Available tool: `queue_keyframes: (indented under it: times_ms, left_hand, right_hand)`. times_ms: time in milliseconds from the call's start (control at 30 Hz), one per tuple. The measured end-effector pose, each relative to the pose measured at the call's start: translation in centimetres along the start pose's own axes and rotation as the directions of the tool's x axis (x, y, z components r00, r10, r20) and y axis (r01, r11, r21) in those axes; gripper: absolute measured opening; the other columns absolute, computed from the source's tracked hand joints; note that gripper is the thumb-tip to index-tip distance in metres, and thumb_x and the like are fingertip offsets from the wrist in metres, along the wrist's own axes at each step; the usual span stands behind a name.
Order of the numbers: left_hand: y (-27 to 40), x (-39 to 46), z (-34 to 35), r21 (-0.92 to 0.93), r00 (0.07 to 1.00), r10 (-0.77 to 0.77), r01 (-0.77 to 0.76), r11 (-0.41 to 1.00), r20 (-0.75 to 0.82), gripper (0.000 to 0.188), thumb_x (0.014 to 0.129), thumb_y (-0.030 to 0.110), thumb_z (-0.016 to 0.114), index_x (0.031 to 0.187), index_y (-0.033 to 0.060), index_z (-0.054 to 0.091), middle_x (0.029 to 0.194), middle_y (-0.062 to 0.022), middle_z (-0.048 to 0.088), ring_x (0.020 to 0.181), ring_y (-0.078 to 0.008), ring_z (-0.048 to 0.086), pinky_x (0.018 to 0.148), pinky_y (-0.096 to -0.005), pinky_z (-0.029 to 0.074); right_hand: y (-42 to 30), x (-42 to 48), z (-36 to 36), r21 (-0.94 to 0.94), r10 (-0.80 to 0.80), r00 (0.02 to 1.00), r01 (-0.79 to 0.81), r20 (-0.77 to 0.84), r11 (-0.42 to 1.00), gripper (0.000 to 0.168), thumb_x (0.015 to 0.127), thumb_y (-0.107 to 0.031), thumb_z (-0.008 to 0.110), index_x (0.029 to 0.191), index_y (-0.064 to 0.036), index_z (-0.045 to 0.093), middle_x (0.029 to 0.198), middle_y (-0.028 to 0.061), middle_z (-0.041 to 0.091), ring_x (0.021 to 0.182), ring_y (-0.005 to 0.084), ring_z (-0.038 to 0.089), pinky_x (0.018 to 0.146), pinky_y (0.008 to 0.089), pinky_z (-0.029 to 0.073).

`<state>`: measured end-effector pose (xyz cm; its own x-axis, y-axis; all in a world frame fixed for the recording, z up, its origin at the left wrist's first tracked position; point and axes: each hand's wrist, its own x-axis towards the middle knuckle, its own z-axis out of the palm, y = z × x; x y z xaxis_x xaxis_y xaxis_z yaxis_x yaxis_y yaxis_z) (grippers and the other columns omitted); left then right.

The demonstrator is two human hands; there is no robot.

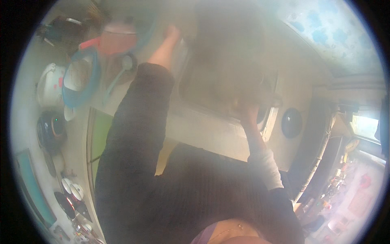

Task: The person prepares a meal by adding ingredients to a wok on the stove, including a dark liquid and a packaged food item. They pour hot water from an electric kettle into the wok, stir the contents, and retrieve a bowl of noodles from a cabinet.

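Note:
Haze blurs the middle of the view. A dark, broad form with a rounded corner (210, 82) lies before me; it could be a sink basin or a large pan, I cannot tell which. My left hand (173, 33) is beyond its left side, at the end of a dark sleeve pushed up the forearm. My right hand (249, 111) reaches the near right part of the dark form, its fingers lost in the blur. A pale surface (201, 125) runs between the form and my body. Whether either hand grips anything is hidden.
On the left stand a pink pot (117, 41), a blue-rimmed basin (97, 71), a pale blue ladle (115, 84), a white container (50, 87) and a black appliance (51, 131) with a green light. White bowls (74, 189) are lower. A dark oval object (291, 123) lies right.

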<state>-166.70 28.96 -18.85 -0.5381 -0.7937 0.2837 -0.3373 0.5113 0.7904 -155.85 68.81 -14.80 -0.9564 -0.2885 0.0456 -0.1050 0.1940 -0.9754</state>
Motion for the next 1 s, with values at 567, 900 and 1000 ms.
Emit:
queue_keyframes:
  times_ms: [567,900,1000]
  left_hand:
    - [0.2,-23.4,-16.2,-0.193,0.985,-0.037,0.069,0.979,0.166,0.027,0.079,0.006,0.053,0.105,-0.0005,0.055,0.097,-0.0125,0.061,0.090,-0.0194,0.058,0.080,-0.0287,0.044]
    - [-1.1,-33.5,-20.8,-0.281,0.952,-0.221,0.277,0.919,0.213,0.026,0.081,0.002,0.052,0.107,-0.0012,0.054,0.097,-0.0083,0.060,0.090,-0.0146,0.056,0.082,-0.0256,0.043]
    - [-0.5,-35.6,-21.2,-0.314,0.943,-0.251,0.312,0.897,0.218,0.026,0.080,0.003,0.051,0.106,-0.0012,0.054,0.099,-0.0108,0.060,0.092,-0.0174,0.056,0.082,-0.0275,0.043]
  right_hand:
    - [2.1,0.0,-3.1,0.128,0.273,0.954,-0.289,0.128,0.949,0.032,0.064,-0.015,0.063,0.092,-0.004,0.053,0.087,0.0065,0.048,0.081,0.0205,0.049,0.063,0.0371,0.051]
    - [0.2,-0.6,-3.9,0.070,0.252,0.938,-0.276,0.239,0.959,0.030,0.063,-0.016,0.071,0.085,-0.005,0.053,0.082,0.0055,0.051,0.073,0.0201,0.050,0.067,0.0330,0.046]
    - [-1.8,-1.1,-3.4,0.267,0.411,0.884,-0.460,0.221,0.847,0.023,0.068,-0.011,0.064,0.085,-0.004,0.050,0.082,0.0057,0.047,0.075,0.0198,0.048,0.066,0.0391,0.048]
